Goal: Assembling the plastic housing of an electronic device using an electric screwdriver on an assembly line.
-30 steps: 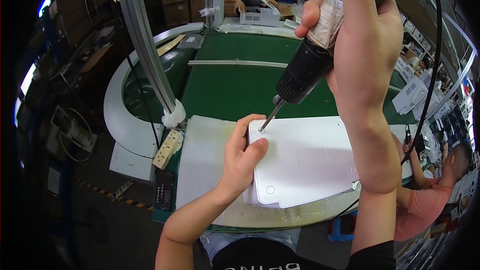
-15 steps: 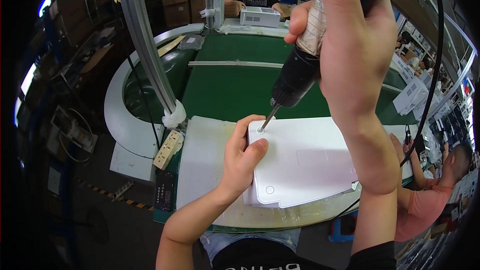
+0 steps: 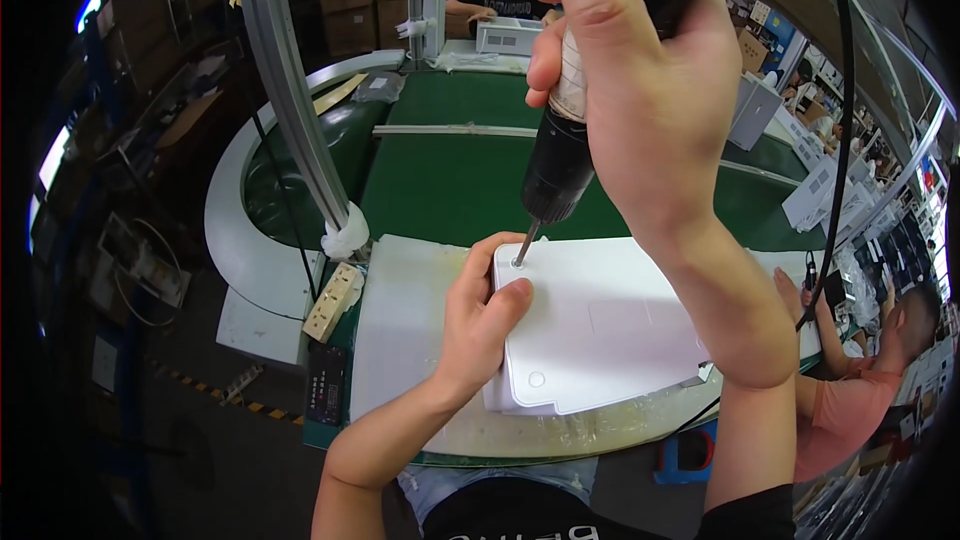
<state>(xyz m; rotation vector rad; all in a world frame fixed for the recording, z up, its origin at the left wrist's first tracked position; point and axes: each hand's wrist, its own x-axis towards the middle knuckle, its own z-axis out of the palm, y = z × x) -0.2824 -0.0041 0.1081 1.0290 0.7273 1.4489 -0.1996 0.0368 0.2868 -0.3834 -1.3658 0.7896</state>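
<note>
My right hand [image 3: 655, 90] is wrapped round a black electric screwdriver [image 3: 560, 165], its grip partly covered in pale tape. The bit points down into a round recess at the upper left corner of a white plastic housing [image 3: 590, 330]. The housing lies on the pale mat [image 3: 400, 340] in front of me. My left hand [image 3: 482, 310] grips the housing's left edge, thumb on top just below the bit and fingers behind the edge. Another round recess [image 3: 537, 379] shows at the lower left of the housing. My right forearm hides its right side.
Beyond the mat runs a green conveyor [image 3: 450, 190]. A metal post [image 3: 295, 90] and a power strip [image 3: 333, 302] stand to the left. A black cable [image 3: 845, 120] hangs at the right. One person works across the belt, another in an orange shirt [image 3: 850, 415] at the right.
The screwdriver and my right hand have swung left, and the tool stands more upright. Its bit stays in the same corner recess. My left hand keeps its hold.
</note>
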